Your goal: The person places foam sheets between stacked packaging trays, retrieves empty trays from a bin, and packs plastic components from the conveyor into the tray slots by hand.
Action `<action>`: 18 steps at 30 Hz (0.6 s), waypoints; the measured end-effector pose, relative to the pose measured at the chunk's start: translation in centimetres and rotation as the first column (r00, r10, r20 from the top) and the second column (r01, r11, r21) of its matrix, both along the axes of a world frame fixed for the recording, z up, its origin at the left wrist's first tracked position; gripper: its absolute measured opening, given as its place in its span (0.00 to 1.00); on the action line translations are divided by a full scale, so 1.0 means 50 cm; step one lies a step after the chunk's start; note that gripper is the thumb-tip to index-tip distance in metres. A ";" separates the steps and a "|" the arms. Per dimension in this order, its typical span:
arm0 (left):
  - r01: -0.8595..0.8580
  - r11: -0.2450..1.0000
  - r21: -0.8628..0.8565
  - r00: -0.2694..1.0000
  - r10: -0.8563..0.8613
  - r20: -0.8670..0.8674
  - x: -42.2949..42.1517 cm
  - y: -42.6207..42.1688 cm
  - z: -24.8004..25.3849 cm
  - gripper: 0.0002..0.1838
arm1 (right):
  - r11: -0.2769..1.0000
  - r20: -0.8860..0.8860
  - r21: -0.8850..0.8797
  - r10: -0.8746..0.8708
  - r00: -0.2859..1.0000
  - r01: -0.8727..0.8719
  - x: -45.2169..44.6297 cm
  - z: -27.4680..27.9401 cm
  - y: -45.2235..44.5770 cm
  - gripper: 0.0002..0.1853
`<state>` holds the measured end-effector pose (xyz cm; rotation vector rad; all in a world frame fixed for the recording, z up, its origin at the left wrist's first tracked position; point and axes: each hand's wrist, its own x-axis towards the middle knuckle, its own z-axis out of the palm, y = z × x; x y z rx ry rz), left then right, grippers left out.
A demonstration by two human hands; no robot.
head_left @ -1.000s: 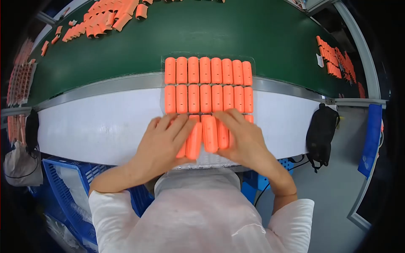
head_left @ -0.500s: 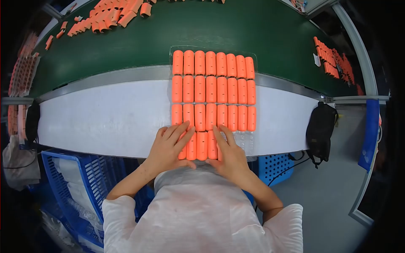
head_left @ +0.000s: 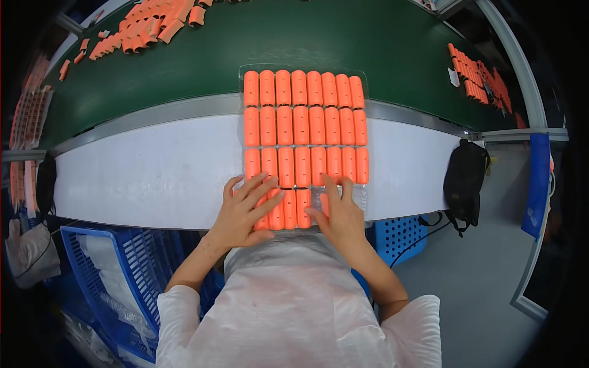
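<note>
Green bench top (head_left: pixel 307 37): spans our far side, loose orange pieces (head_left: pixel 153 24) piled at its left.
White worktop (head_left: pixel 141 172): lies nearest us; we see no lettering on it.
Clear tray (head_left: pixel 354 199): on the worktop, its far edge over the green.
Blue crate (head_left: pixel 92 232): below the worktop, on our left.
Blue panel (head_left: pixel 537 184): at far right; its pale marks are too blurred for us to read.
Left hand (head_left: pixel 242 211): fingers spread, tips resting on pieces in the nearest 2 rows.
Right hand (head_left: pixel 342 218): thumb and fingers parted, an orange edge between; we cannot tell if it is gripped.
Orange pieces (head_left: pixel 300 126): in the tray, 3 rows of 8, plus a part-filled nearest row.
Dark marks: small, on the pieces; illegible to us.
</note>
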<state>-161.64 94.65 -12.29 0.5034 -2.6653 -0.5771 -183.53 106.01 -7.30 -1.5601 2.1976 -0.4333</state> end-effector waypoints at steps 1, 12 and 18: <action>0.002 1.000 0.014 0.999 -0.002 -0.039 0.003 -0.001 -0.009 0.33 | 1.000 0.000 -0.001 0.001 1.000 -0.001 0.005 -0.008 -0.001 0.36; -0.101 0.558 0.824 0.570 0.711 -0.411 -0.017 0.082 -0.087 0.26 | 0.879 -0.010 -0.306 0.381 0.925 -0.366 0.084 -0.037 -0.021 0.31; -0.187 0.531 0.827 0.465 0.789 -0.401 -0.003 0.090 -0.074 0.25 | 0.805 -0.119 -0.208 0.543 0.831 -0.556 0.116 -0.057 -0.030 0.33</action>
